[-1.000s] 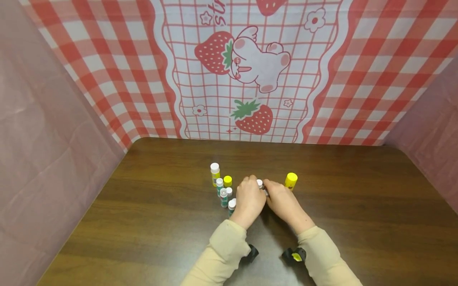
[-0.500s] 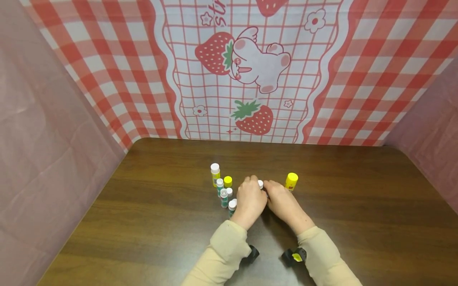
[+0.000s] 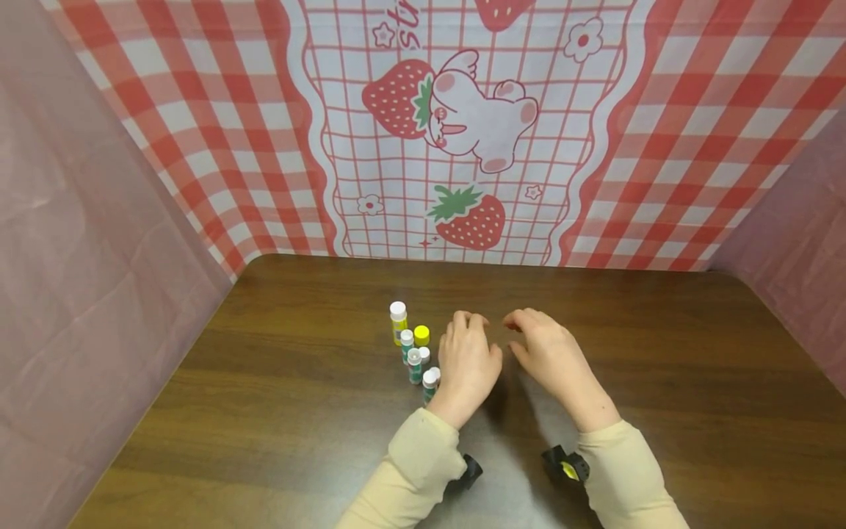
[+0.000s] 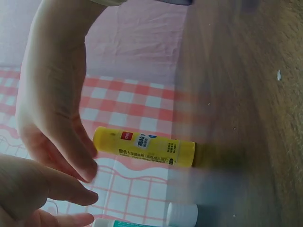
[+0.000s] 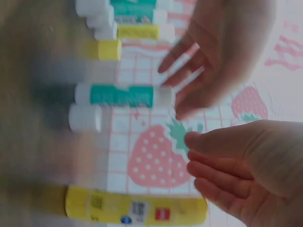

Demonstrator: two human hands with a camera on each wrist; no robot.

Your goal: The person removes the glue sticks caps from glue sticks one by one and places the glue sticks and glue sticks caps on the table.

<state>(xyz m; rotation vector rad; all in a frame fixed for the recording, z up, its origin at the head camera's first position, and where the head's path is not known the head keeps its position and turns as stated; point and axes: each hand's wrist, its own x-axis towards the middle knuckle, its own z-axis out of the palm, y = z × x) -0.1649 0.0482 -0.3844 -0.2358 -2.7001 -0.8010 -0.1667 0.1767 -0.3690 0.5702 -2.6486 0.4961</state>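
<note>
In the head view my left hand [image 3: 468,364] is over the table just right of the group of glue sticks, fingers loosely bent. A teal-labelled glue stick [image 5: 122,96] stands upright by its fingertips, with a loose white cap [image 5: 85,118] beside it; whether the fingers touch the stick cannot be told. My right hand [image 3: 555,360] is held apart to the right, thumb and fingers spread with nothing between them. Close to it stands a larger yellow glue stick [image 4: 144,146], hidden behind that hand in the head view.
Left of the left hand stand a yellow-labelled glue stick [image 3: 399,323] and several teal-labelled ones [image 3: 414,367]. Among them lie a yellow cap [image 3: 421,336] and white caps [image 3: 424,355]. A strawberry-print cloth [image 3: 463,132] hangs behind the brown table [image 3: 297,411].
Both hands were together around a glue stick with a white top. Now they have parted: the right hand has moved right with spread fingers, and the left hand's fingers have loosened.
</note>
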